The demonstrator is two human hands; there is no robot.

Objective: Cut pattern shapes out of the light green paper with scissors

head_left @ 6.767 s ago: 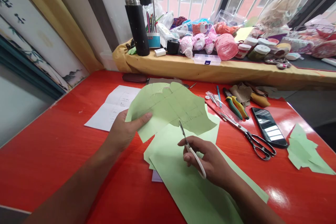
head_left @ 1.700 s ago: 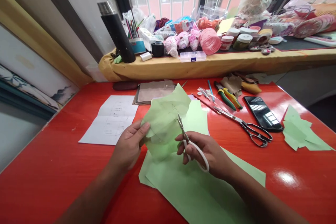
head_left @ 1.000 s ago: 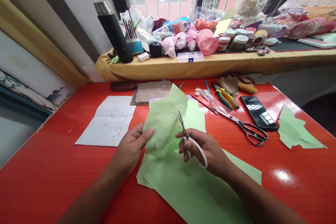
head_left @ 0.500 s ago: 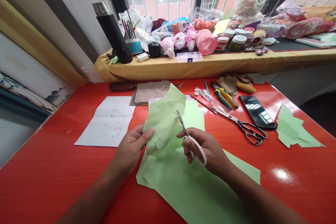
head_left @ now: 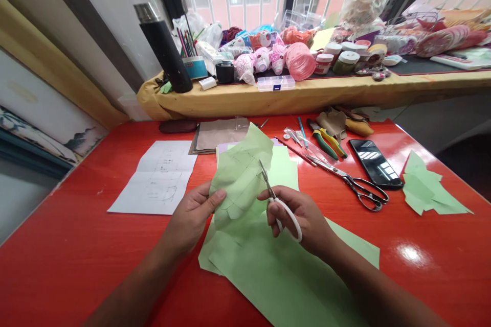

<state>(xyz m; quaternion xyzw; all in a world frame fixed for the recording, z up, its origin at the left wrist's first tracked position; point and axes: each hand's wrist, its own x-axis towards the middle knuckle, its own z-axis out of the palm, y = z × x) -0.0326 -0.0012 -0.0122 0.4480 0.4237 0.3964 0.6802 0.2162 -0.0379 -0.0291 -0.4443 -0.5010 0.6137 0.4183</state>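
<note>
My left hand (head_left: 192,217) pinches the left edge of a light green paper piece (head_left: 240,179) with pencil lines on it, held up above the red table (head_left: 76,245). In my right hand (head_left: 303,219) are small white-handled scissors (head_left: 278,202), fingers through the loops, blades pointing up into the right edge of that paper. Under both hands lie larger green paper sheets (head_left: 276,276).
A white printed sheet (head_left: 157,179) lies to the left. On the right are large black scissors (head_left: 353,184), green-handled pliers (head_left: 328,143), a black phone (head_left: 374,163) and green paper scraps (head_left: 427,191). A black flask (head_left: 163,43) and craft clutter stand on the yellow ledge (head_left: 307,97) behind.
The green piece has been turned and folded smaller since the earliest frame. Over the last second the scissors have stayed at its right edge, and both hands have barely shifted.
</note>
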